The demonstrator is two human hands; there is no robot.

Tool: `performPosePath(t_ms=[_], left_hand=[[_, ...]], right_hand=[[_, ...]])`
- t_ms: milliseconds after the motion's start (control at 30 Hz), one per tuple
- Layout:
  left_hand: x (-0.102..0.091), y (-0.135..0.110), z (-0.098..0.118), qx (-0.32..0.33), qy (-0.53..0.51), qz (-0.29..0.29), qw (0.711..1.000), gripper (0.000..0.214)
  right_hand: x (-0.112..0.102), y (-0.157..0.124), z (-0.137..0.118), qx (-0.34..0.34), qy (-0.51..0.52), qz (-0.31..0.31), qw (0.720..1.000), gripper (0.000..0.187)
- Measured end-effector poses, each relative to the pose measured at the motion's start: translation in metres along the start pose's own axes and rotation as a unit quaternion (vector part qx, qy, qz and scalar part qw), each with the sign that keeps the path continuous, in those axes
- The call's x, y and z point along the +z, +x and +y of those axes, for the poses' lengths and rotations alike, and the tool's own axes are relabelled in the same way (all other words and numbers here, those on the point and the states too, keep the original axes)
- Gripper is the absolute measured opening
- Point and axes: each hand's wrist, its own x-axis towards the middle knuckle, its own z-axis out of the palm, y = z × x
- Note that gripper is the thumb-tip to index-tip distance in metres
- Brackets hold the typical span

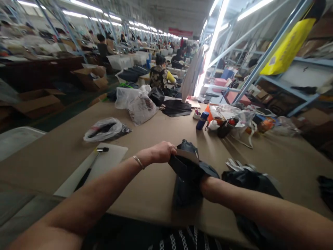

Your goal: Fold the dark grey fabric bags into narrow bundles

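Observation:
A black leather-like bag piece is held up over the brown table in front of me, its opening facing up and showing a greyish inner edge. My left hand pinches its upper left rim with closed fingers. On the other side my right hand reaches inside or behind the piece, and its fingers are hidden by the black material. To the right lies another black piece with white straps at its top. A hammer with a black handle rests on a white board at the left.
A white plastic bag and a fuller bag lie at the table's far left. A blue can, a dark bottle and plastic-wrapped items stand at the back right. A person sits beyond the table. Cardboard boxes are on the left floor.

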Motion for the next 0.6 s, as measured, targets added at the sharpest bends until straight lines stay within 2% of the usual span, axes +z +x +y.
performPosePath(t_ms=[67,133,167,233,300,367,433,467,533,567,600], left_hand=[[0.008,0.006,0.000,0.051,0.068,0.027,0.996,0.020],[0.011,0.012,0.007,0.110,0.097,0.065,0.987,0.024],[0.011,0.016,0.013,0.125,0.076,0.079,0.986,0.023],[0.012,0.026,0.025,0.123,-0.011,0.081,0.989,0.015],[0.015,0.037,0.035,0.103,-0.076,0.071,0.989,0.006],[0.023,0.048,0.042,0.086,-0.079,0.071,0.991,0.008],[0.034,0.056,0.047,0.071,-0.078,0.060,0.993,0.012],[0.040,0.058,0.051,0.062,-0.109,0.037,0.991,0.012],[0.052,0.060,0.061,0.048,-0.215,-0.038,0.975,0.010],[0.058,0.060,0.067,0.033,-0.270,-0.043,0.961,0.009],[0.065,0.060,0.073,0.011,-0.315,-0.019,0.949,0.010]], right_hand=[[-0.039,-0.013,-0.027,-0.058,-0.069,-0.099,0.991,0.040],[-0.084,-0.029,-0.059,-0.119,-0.118,-0.211,0.963,0.020],[-0.103,-0.037,-0.075,-0.127,-0.091,-0.234,0.960,0.012],[-0.128,-0.047,-0.096,-0.139,-0.014,-0.203,0.969,0.033],[-0.132,-0.050,-0.102,-0.149,0.006,-0.142,0.979,0.030],[-0.125,-0.049,-0.100,-0.177,-0.075,-0.102,0.976,0.021],[-0.121,-0.048,-0.097,-0.221,-0.170,-0.103,0.955,0.016],[-0.123,-0.048,-0.095,-0.242,-0.201,-0.111,0.943,0.015],[-0.136,-0.046,-0.091,-0.260,-0.208,-0.114,0.936,0.024],[-0.144,-0.044,-0.088,-0.255,-0.187,-0.095,0.944,0.028],[-0.152,-0.042,-0.082,-0.244,-0.157,-0.068,0.955,0.030]])
